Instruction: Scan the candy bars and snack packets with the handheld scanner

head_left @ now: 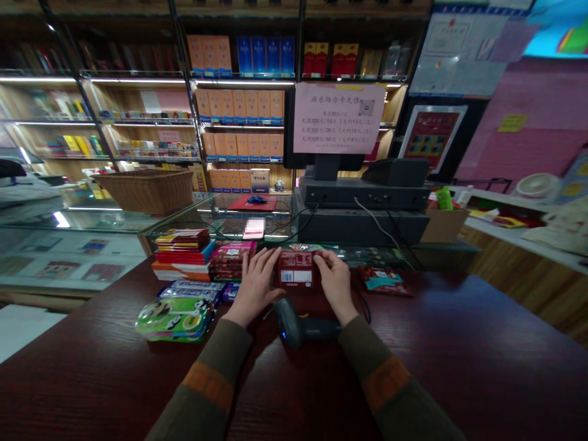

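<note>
A small, flat, dark red rectangular packet with a white barcode panel (296, 269) is between the person's two bare hands, at the middle of the glossy dark reddish-brown wooden worktop (436, 367), its printed face turned toward the wearer; whether it rests on the wood or is raised slightly cannot be told. The right hand (336, 283) has a narrow grip, thumb and forefinger closed together at the packet's upper right corner. The left hand (258, 280) is partly open and curved, fingers spread along the left edge with the thumb near the lower corner; whether it pinches or merely steadies the packet is unclear. The packet looks light enough for fingertips alone, with fairly stiff, crisp edges, and its smooth surface may be a little slippery. Its contents could well be breakable, so a gentle hold on the two short side edges seems best, leaving the panel uncovered and the middle unpressed. Just nearer the wearer, a dark grey plastic handheld scanner with a small blue light (294, 327) lies on its side, close below the packet. Left of the left hand sits a pile of shiny dark red and pink packets (229, 260); a flat dark red and teal packet (384, 282) lies apart, right of the right hand.
</note>
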{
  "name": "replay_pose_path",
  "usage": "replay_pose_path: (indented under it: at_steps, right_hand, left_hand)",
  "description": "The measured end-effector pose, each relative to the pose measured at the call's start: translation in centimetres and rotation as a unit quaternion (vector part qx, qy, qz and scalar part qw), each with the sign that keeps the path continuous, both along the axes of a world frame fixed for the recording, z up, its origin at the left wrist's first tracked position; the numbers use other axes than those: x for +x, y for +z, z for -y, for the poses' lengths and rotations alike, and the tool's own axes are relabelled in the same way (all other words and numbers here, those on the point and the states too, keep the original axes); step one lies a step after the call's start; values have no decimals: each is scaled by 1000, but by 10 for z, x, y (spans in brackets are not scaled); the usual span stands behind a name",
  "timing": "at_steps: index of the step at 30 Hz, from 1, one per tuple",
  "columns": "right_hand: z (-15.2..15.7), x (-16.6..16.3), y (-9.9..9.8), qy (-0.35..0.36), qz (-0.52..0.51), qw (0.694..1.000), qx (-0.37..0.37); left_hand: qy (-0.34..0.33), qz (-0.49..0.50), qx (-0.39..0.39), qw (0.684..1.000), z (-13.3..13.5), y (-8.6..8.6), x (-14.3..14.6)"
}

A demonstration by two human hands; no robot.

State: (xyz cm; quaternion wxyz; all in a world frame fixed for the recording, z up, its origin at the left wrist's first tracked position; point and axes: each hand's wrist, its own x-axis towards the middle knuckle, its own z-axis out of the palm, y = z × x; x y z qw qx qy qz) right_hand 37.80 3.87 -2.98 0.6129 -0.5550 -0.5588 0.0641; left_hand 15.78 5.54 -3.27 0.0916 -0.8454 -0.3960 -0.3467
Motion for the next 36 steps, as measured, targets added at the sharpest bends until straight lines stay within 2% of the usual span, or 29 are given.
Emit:
replay_pose_path:
  at_steps: [5, 12, 25, 36]
  right_hand:
    - [-2, -3, 5, 44, -50, 998, -18]
    - [-3, -1, 2, 73, -71, 995, -20]
    - [-5, -3, -2, 141, -168, 974, -54]
    - [2, 7, -11, 172, -146, 968, -111]
  left_hand:
    - [17, 14, 13, 1000, 3, 0, 1]
    - [-13, -6, 20, 1000, 2, 0, 1]
    - [-3, -7, 19, 1000, 6, 0, 1]
    - [1, 0, 37, 999, 4, -5, 0]
